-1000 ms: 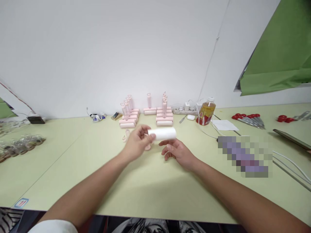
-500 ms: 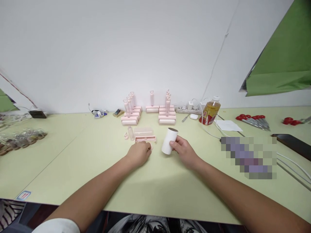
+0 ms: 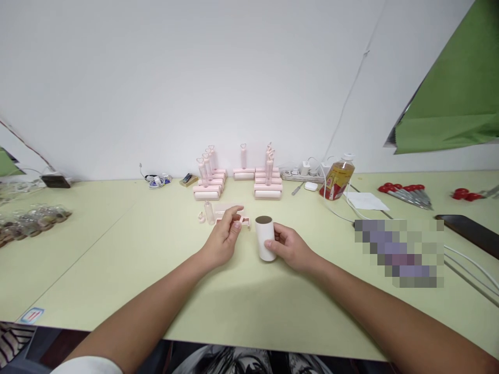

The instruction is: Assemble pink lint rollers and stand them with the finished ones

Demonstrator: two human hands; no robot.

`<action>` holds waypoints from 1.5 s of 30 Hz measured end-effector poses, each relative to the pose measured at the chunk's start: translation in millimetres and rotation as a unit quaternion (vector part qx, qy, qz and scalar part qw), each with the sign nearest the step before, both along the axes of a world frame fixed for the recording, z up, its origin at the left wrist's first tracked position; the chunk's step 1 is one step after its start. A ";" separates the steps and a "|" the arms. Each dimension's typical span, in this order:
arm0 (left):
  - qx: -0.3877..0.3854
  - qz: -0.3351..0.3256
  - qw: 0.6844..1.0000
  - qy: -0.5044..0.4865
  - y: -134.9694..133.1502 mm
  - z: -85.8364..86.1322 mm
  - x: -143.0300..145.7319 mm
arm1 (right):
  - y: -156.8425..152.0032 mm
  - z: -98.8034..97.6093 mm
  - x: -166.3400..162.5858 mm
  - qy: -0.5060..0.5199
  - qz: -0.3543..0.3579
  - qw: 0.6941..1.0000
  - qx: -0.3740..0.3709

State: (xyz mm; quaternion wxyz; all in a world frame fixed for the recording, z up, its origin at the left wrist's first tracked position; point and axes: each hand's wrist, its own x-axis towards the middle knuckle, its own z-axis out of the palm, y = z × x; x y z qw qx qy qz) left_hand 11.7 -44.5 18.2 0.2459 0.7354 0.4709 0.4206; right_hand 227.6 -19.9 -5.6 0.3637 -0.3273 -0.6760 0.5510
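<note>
My right hand (image 3: 292, 246) grips a white paper roll (image 3: 265, 239) with a hollow core, a lint roller refill by its look. The roll stands nearly upright, its open top facing me. Left of it, my left hand (image 3: 220, 240) has its thumb and fingers apart, in front of a pink roller holder (image 3: 245, 222) that it partly hides. Whether its fingertips touch the holder I cannot tell. Behind lies a clear pinkish cover (image 3: 222, 209). Beside these stand a clear pink handle tube (image 3: 209, 213) and a small pink end piece (image 3: 201, 217).
Pink lint rollers with upright handles stand in rows at the left (image 3: 206, 196) and right (image 3: 267, 195). A drink bottle (image 3: 338, 179), a power strip (image 3: 296, 176), red-handled tools (image 3: 405, 195) and a dark phone-like slab (image 3: 468, 231) occupy the right. Bagged items (image 3: 31, 221) lie far left.
My right hand has brought the roll slightly left and toward me, turning it more upright. My left hand has lifted and turned, its fingers spreading apart.
</note>
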 end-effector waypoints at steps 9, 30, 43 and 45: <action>-0.032 -0.020 0.976 -0.217 -3.4 1.7 6.3 | -4.2 -0.6 1.3 -0.061 0.061 0.995 0.048; -0.048 -0.093 0.979 -0.178 -10.4 -1.1 7.7 | -10.4 6.7 -0.8 -0.118 0.050 0.989 0.075; 0.120 -0.059 0.985 -0.112 -12.5 -3.7 5.2 | -9.7 6.9 -0.8 -0.118 0.035 0.989 0.084; 0.135 -0.072 0.985 -0.075 -13.2 -2.4 5.3 | -9.8 6.6 -0.8 -0.117 0.027 0.989 0.086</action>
